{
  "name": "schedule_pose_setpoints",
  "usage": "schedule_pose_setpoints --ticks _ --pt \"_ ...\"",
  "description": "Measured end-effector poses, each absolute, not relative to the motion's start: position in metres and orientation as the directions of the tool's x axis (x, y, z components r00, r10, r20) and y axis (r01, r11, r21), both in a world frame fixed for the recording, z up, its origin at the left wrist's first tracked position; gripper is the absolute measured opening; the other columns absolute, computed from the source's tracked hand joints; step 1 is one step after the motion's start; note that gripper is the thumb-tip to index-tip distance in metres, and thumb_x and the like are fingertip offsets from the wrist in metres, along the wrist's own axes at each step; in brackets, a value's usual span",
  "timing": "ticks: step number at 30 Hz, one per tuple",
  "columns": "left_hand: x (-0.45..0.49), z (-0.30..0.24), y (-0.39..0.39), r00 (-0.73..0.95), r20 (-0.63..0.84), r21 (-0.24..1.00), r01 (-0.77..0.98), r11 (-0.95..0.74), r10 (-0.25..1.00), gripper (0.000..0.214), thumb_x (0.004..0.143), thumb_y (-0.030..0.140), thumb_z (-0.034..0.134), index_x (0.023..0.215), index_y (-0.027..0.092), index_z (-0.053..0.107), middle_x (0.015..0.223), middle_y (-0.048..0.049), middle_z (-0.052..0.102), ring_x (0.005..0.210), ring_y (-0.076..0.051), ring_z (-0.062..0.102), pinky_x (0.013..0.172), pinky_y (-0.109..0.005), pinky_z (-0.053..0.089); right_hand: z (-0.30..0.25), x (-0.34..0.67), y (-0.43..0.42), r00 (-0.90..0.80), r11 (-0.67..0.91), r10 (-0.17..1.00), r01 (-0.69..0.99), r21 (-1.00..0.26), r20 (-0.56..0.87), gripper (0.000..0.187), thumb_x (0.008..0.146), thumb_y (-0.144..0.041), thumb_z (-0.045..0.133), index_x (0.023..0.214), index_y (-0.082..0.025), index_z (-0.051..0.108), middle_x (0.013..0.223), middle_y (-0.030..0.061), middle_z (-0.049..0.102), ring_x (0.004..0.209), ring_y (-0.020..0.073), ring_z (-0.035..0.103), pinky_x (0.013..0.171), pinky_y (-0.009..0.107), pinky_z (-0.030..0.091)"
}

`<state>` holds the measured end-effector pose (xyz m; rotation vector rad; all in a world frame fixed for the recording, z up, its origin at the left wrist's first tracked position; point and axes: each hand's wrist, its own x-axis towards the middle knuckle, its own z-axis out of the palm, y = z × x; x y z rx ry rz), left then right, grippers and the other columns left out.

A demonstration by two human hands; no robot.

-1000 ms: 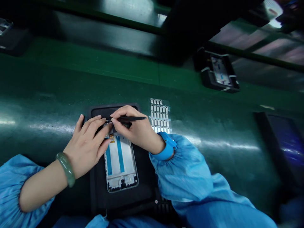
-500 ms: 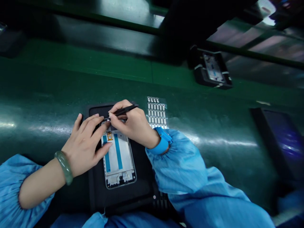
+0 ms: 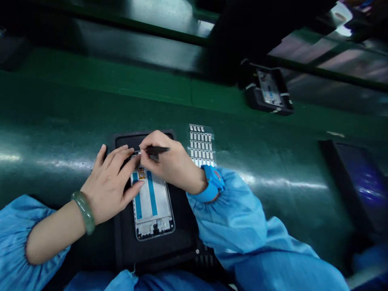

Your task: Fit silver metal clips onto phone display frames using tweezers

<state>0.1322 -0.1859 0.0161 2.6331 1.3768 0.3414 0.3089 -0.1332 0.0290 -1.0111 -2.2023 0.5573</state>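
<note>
A phone frame [image 3: 160,202] with two blue strips and a small orange flex part [image 3: 141,173] lies on a black tray [image 3: 184,226] in front of me. My left hand [image 3: 110,178] rests over its upper left side with fingers spread, fingertips on the frame's top and inner face. In my right hand [image 3: 169,161] is a slim black pen-shaped tool [image 3: 157,149], pinched between thumb and fingers. Its tip is hidden by the fingers at the frame's top edge. Beside that hand lies a clear sheet of small white parts [image 3: 200,143].
A black holder [image 3: 269,91] with another phone frame stands at the back right of the green bench [image 3: 75,101]. At the right edge sits a dark tray [image 3: 348,178] with a shiny purplish surface. A dark box [image 3: 12,50] is at the far left.
My right hand has turned a little, and the rear end of the black tool has swung lower. The left hand keeps its place on the frame.
</note>
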Motion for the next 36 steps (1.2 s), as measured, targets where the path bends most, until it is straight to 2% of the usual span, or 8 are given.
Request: schedule_pose_setpoints --ticks 3,8,11,18,23,25,31,36 --pt "0.132 0.016 -0.186 0.547 0.126 0.232 0.795 -0.561 0.827 0.045 0.087 0.042 0.043 0.122 0.013 0.047 0.125 -0.0167 0.049 0.124 -0.031 0.040 0.105 -0.060 0.025 0.030 0.309 -0.133 -0.551 0.651 0.748 0.505 -0.566 0.369 0.009 0.081 -0.010 0.046 0.083 -0.018 0.049 0.084 0.0031 0.057 0.077 0.0137 0.057 0.069 0.026 0.049" --pt "0.131 0.017 -0.186 0.545 0.106 0.254 0.794 -0.552 0.832 0.045 0.088 0.041 0.041 0.126 0.016 0.045 0.127 -0.0143 0.048 0.126 -0.030 0.038 0.105 -0.060 0.024 0.023 0.315 -0.127 -0.377 0.482 0.861 0.388 -0.785 0.342 0.004 0.083 -0.015 0.051 0.082 -0.018 0.049 0.081 0.0000 0.056 0.066 0.0090 0.058 0.058 0.020 0.051" --pt "0.131 0.017 -0.186 0.541 0.108 0.259 0.795 -0.549 0.834 0.046 0.088 0.041 0.041 0.126 0.016 0.045 0.127 -0.0144 0.048 0.126 -0.030 0.038 0.105 -0.060 0.024 0.020 0.318 -0.126 -0.365 0.477 0.863 0.361 -0.801 0.349 0.003 0.083 -0.016 0.053 0.082 -0.018 0.051 0.082 -0.0001 0.056 0.066 0.0086 0.059 0.057 0.020 0.052" --pt "0.131 0.017 -0.186 0.542 0.114 0.267 0.790 -0.552 0.832 0.045 0.088 0.040 0.042 0.124 0.014 0.046 0.126 -0.0156 0.049 0.125 -0.031 0.039 0.105 -0.061 0.024 0.023 0.312 -0.132 -0.441 0.612 0.787 0.476 -0.632 0.431 0.007 0.082 -0.012 0.051 0.084 -0.019 0.050 0.082 0.0010 0.058 0.076 0.0121 0.058 0.069 0.024 0.050" --pt "0.132 0.016 -0.186 0.534 0.123 0.270 0.793 -0.546 0.837 0.043 0.088 0.038 0.043 0.121 0.012 0.049 0.123 -0.0167 0.050 0.123 -0.031 0.041 0.105 -0.060 0.024 0.034 0.301 -0.147 -0.584 0.659 0.750 0.615 -0.432 0.312 0.010 0.086 -0.010 0.043 0.089 -0.017 0.050 0.085 0.0056 0.056 0.079 0.0161 0.054 0.069 0.029 0.049" --pt "0.132 0.016 -0.186 0.533 0.115 0.273 0.795 -0.542 0.838 0.042 0.088 0.037 0.043 0.120 0.012 0.050 0.123 -0.0167 0.051 0.123 -0.031 0.042 0.105 -0.060 0.024 0.036 0.299 -0.149 -0.595 0.658 0.750 0.633 -0.408 0.288 0.011 0.087 -0.009 0.042 0.090 -0.016 0.050 0.086 0.0061 0.056 0.080 0.0166 0.053 0.069 0.030 0.048" --pt "0.130 0.016 -0.186 0.535 0.111 0.289 0.789 -0.543 0.837 0.045 0.088 0.039 0.043 0.126 0.014 0.046 0.128 -0.0157 0.049 0.126 -0.031 0.039 0.105 -0.061 0.023 0.028 0.304 -0.135 -0.432 0.547 0.835 0.577 -0.606 0.341 0.006 0.084 -0.014 0.050 0.082 -0.019 0.050 0.081 0.0013 0.057 0.074 0.0127 0.058 0.068 0.026 0.050" --pt "0.129 0.016 -0.186 0.532 0.112 0.295 0.789 -0.539 0.840 0.046 0.088 0.039 0.042 0.127 0.014 0.045 0.129 -0.0158 0.048 0.126 -0.031 0.038 0.105 -0.061 0.023 0.023 0.312 -0.129 -0.312 0.388 0.911 0.428 -0.816 0.270 0.004 0.082 -0.017 0.055 0.081 -0.018 0.052 0.076 -0.0009 0.056 0.064 0.0092 0.058 0.054 0.020 0.050"
